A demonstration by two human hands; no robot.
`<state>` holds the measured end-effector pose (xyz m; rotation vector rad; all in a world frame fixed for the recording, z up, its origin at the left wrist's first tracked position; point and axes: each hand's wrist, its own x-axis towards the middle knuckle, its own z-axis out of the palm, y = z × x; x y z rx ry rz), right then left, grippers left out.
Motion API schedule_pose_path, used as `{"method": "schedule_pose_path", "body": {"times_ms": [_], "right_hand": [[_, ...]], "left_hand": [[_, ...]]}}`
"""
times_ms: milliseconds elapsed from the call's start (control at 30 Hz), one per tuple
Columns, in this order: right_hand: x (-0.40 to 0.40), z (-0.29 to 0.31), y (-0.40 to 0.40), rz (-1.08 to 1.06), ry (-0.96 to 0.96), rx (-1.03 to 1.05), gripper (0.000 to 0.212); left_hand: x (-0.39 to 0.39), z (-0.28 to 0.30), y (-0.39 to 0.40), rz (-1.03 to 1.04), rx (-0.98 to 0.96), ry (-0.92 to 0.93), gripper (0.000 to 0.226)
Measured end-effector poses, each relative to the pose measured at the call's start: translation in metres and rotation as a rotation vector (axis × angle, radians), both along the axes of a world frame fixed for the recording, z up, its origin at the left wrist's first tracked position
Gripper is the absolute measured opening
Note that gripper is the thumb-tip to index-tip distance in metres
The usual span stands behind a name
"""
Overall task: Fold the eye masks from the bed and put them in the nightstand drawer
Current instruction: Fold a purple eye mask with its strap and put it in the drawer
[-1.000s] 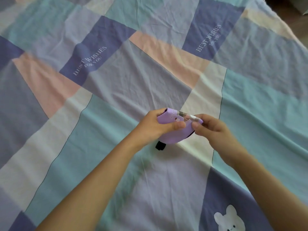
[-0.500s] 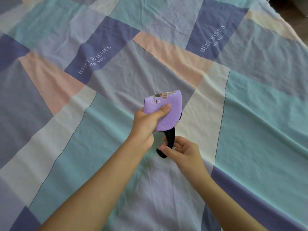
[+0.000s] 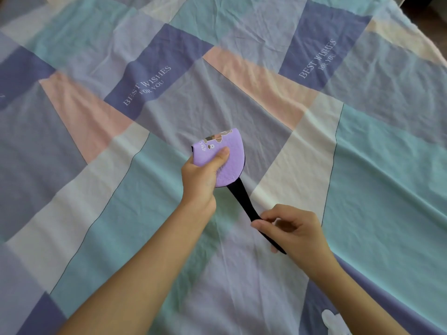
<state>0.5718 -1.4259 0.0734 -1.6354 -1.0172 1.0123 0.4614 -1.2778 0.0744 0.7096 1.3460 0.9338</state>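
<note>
Folding is in hand: left hand [image 3: 202, 176] pinches the doubled purple eye mask [image 3: 223, 160] above the bed [image 3: 362, 165], right hand [image 3: 292, 228] grips its black strap [image 3: 243, 200] pulled taut. Next the strap probably needs wrapping or tucking.

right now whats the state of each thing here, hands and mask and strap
purple eye mask: folded in half, held up off the bed
black strap: pulled out straight from the mask
left hand: pinching the folded mask
right hand: gripping the strap's far end
bedsheet: spread flat, lightly wrinkled
</note>
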Motion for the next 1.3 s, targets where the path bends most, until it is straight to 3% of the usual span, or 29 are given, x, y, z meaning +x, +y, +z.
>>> {"method": "schedule_pose_path", "body": {"times_ms": [200, 267, 333, 467, 567, 633, 700, 800, 900, 967, 1000, 1100, 1233, 1300], "right_hand": [[0.003, -0.003, -0.004, -0.041, -0.431, 0.340, 0.008], [0.001, -0.003, -0.003, -0.082, -0.462, 0.371, 0.015], [-0.002, 0.005, 0.000, -0.129, -0.192, 0.252, 0.028], [-0.008, 0.023, 0.010, -0.191, 0.604, 0.013, 0.057], [-0.006, 0.029, 0.021, -0.374, 1.136, 0.078, 0.045], [0.003, 0.024, 0.025, -0.359, 1.252, 0.169, 0.036], [0.011, 0.016, 0.030, -0.299, 1.097, 0.158, 0.038], [0.017, 0.005, 0.031, -0.133, 0.297, -0.008, 0.036], [0.019, -0.009, 0.027, 0.199, -0.372, -0.206, 0.035], [0.019, -0.014, 0.022, 0.341, -0.500, -0.322, 0.039], [0.020, -0.014, 0.020, 0.347, -0.394, -0.329, 0.039], [0.017, -0.005, 0.015, 0.254, 0.181, -0.254, 0.041], [0.010, 0.000, 0.016, -0.058, 1.084, 0.013, 0.024], [0.004, 0.000, 0.021, -0.227, 1.228, 0.048, 0.034]], "left_hand": [[-0.010, -0.003, 0.001, 0.026, -0.045, -0.018, 0.019], [-0.011, -0.004, 0.000, 0.021, -0.054, -0.013, 0.020], [-0.011, -0.005, -0.001, 0.012, -0.049, -0.003, 0.022], [-0.013, -0.007, -0.004, -0.011, -0.021, 0.040, 0.027], [-0.017, -0.011, -0.008, -0.032, -0.022, 0.064, 0.030], [-0.020, -0.011, -0.012, -0.065, -0.050, 0.052, 0.028], [-0.022, -0.011, -0.018, -0.115, -0.067, 0.046, 0.026], [-0.024, -0.010, -0.024, -0.167, -0.075, 0.018, 0.025], [-0.024, -0.005, -0.020, -0.135, -0.051, -0.039, 0.024], [-0.025, -0.003, -0.013, -0.081, -0.034, -0.057, 0.022], [-0.026, -0.002, -0.010, -0.054, -0.028, -0.059, 0.022], [-0.032, -0.005, -0.001, 0.008, -0.008, -0.033, 0.027], [-0.035, -0.010, -0.003, 0.005, 0.001, 0.002, 0.026], [-0.034, -0.011, -0.007, -0.005, -0.008, -0.005, 0.028]]}}
